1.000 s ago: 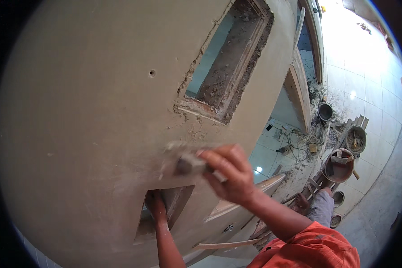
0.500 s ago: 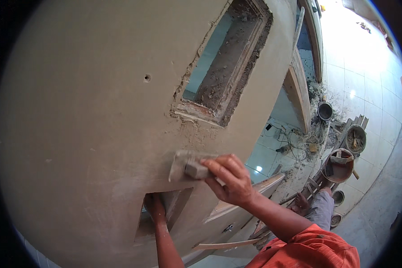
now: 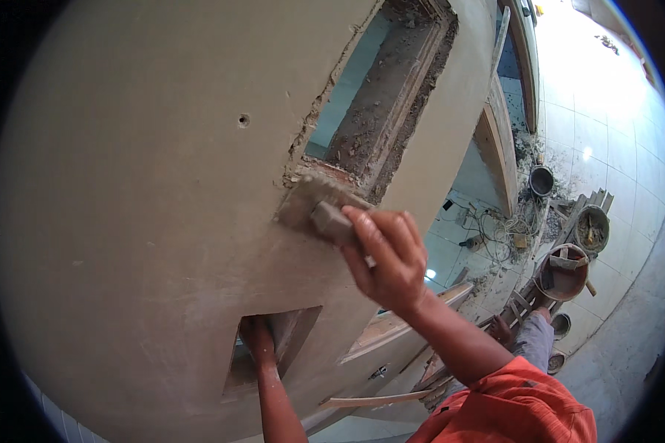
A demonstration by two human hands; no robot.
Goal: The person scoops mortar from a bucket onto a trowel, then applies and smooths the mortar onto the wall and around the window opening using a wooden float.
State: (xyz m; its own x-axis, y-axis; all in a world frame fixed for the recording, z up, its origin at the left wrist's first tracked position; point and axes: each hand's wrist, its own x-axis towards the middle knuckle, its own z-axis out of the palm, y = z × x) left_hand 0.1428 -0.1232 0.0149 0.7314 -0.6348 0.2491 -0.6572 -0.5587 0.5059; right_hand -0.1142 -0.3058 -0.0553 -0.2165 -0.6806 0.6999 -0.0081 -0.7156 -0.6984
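My right hand (image 3: 391, 255) is closed around the blocky handle of a plastering trowel (image 3: 299, 207). The trowel's flat blade lies against the grey-brown plastered wall (image 3: 162, 184), just under the rough lower edge of a tall opening (image 3: 373, 111). Crumbled mortar lines that opening's ledge and sides. Lower on the wall, my left hand (image 3: 257, 338) reaches inside a small square opening (image 3: 297, 343). Its fingers are hidden in there, so I cannot see whether they hold the edge.
To the right, far below, stand a bucket (image 3: 586, 258) with murky liquid and tools, a mortar tub (image 3: 602, 235) and a dark pail (image 3: 541, 181). Loose cables (image 3: 488, 232) lie on the tiled floor. Planks run beneath my feet. A small tap (image 3: 379, 371) juts from the wall.
My right hand has moved the trowel up the wall, from above the small opening to the lower edge of the tall one. My left hand has stayed in place.
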